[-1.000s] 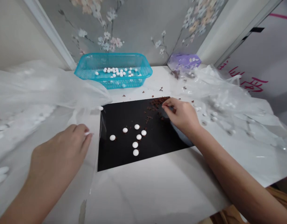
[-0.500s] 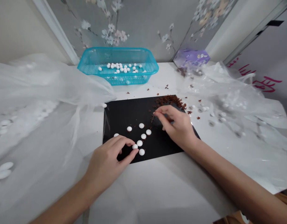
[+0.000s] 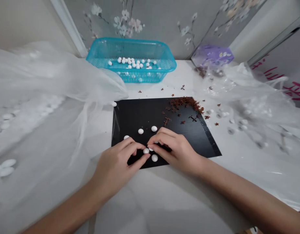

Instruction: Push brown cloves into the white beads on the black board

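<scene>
A white bead point(image 3: 146, 150), pinched by the left hand point(image 3: 115, 165) near the black mat's point(image 3: 189, 136) front edge, is now joined by the right hand point(image 3: 176, 151), brought over from the brown bits point(image 3: 186, 102). The right fingertips are narrowly closed; anything held there cannot be told.

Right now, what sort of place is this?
Probably a home table set up for small handwork: floral wallpaper behind, a white tabletop with a black mat, a turquoise basket of white beads, and clear plastic bags at both sides.
</scene>
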Motion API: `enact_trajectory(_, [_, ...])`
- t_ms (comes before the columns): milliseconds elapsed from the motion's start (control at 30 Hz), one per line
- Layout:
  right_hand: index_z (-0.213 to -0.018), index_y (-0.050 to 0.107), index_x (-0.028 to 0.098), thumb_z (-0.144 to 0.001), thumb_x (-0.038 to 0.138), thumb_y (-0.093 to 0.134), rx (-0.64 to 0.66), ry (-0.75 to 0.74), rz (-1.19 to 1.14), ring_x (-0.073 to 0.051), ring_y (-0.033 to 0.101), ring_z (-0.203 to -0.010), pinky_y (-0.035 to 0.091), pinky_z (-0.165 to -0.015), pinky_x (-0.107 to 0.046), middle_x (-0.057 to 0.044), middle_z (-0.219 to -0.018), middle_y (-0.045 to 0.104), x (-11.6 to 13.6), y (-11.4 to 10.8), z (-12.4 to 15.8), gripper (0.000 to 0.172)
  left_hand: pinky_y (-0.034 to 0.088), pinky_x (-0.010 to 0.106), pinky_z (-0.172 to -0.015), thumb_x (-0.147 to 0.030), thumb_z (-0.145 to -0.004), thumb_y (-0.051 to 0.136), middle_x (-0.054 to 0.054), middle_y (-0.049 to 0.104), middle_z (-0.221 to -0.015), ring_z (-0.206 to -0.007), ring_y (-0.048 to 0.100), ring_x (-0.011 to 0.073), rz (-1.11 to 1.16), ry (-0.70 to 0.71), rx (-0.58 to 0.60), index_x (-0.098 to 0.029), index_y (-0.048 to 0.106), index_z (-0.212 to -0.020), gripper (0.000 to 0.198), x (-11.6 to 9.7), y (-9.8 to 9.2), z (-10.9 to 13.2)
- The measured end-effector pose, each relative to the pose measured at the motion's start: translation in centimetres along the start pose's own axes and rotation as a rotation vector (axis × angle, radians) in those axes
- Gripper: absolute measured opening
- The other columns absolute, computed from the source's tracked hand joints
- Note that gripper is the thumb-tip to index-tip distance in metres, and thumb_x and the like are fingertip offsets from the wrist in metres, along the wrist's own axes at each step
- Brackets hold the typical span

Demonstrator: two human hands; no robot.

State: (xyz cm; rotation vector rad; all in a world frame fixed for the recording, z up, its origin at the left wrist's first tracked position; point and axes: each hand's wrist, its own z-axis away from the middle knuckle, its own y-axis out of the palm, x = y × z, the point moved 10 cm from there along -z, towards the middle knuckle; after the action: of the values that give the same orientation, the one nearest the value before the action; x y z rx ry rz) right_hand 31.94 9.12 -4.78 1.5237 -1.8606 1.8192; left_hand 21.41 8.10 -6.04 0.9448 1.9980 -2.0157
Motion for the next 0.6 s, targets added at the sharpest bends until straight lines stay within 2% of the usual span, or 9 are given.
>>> enact_trajectory(333, [-0.088, 0.058, 0.015, -0.091, 0.017, 0.041, -0.007, -0.178, 0.223, -0.008, 0.056, -0.063, 0.041, -0.051, -0.018, -0.002, -0.077, 0.061, 2.1, 0.2, 0.4, 0.018, 0.031, 0.019, -0.047, -0.037, -0.081, 0.054, -0.006, 0.046, -0.06, -0.05, 0.045, 0.0062, -0.015, -0.01, 0.039, -0.021, 0.061, -0.072, 0.02, 0.2, 0.3, -0.1])
enact_trajectory(600, [-0.092, 0.059, 0.015, -0.084, 0.011, 0.046, -0.01, -0.236, 0.104, -0.009, 0.049, -0.058, 0.037, -0.047, -0.021, -0.001, -0.072, 0.058, 2.7, 0.0, 0.7, 0.015, 0.03, 0.02, -0.048, -0.037, -0.081, 0.055, -0.005, 0.047, -0.06, -0.05, 0.044, 0.0065, -0.003, -0.032, 0.056, -0.02, 0.061, -0.072, 0.02, 0.5, 0.3, -0.1])
